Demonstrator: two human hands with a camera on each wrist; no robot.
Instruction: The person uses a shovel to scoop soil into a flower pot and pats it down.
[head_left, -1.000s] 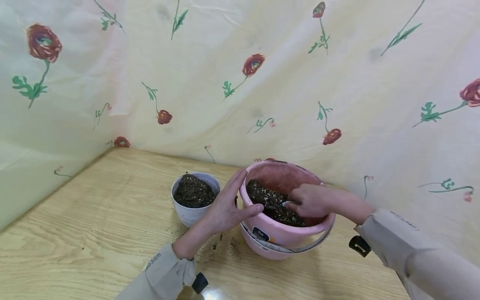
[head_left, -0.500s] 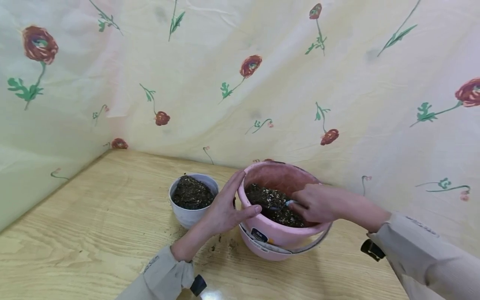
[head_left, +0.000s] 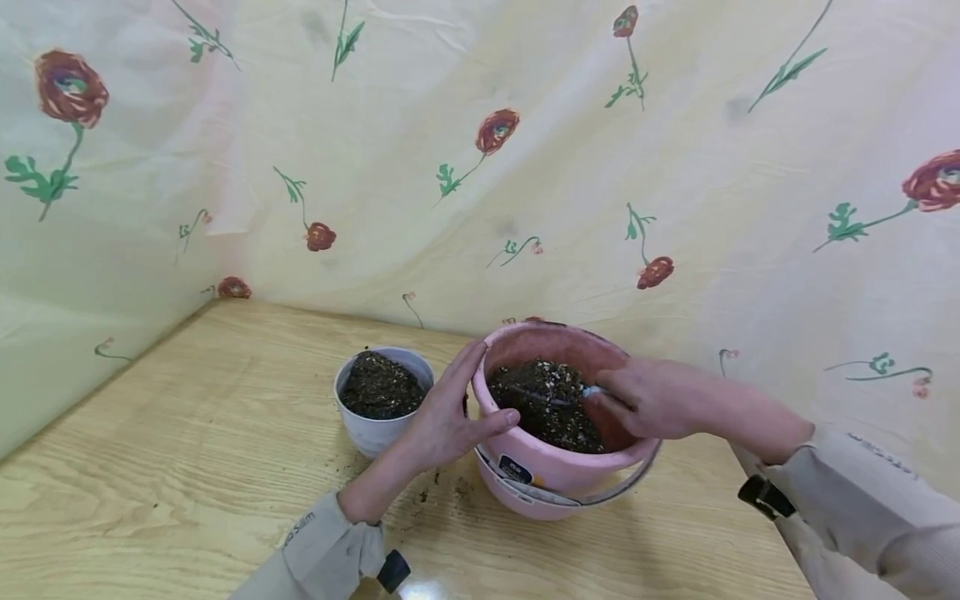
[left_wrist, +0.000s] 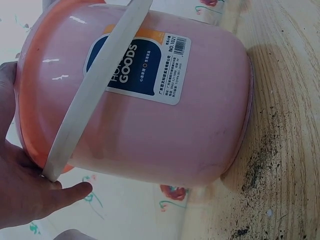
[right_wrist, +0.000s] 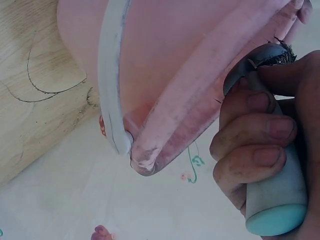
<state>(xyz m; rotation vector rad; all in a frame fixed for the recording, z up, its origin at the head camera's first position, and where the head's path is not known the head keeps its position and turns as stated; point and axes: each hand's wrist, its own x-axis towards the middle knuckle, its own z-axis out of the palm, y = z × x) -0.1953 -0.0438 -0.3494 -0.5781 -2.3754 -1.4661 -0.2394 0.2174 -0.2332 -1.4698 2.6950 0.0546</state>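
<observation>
In the head view a pink bucket [head_left: 562,471] with dark, white-flecked soil [head_left: 566,429] inside stands on the table. My left hand [head_left: 450,417] holds its near-left rim, thumb on the near side. In the left wrist view that hand [left_wrist: 30,190] is at the rim, beside the pale bucket handle [left_wrist: 85,105]. My right hand [head_left: 663,400] reaches inside the bucket, gripping a small garden trowel by its handle [right_wrist: 277,185], grey with a teal end. Soil is heaped on the trowel's dark blade, which is mostly covered in the head view.
Left of the bucket, a pale grey pot [head_left: 375,433] holds a mound of dark soil [head_left: 382,386]. Crumbs of soil [left_wrist: 260,165] lie scattered on the wooden table [head_left: 187,458]. A flowered cloth [head_left: 375,167] hangs behind and along the left side.
My right hand has drawn back to the right and slightly up, and the trowel has come up with a heap of soil. My left hand keeps its hold on the bucket.
</observation>
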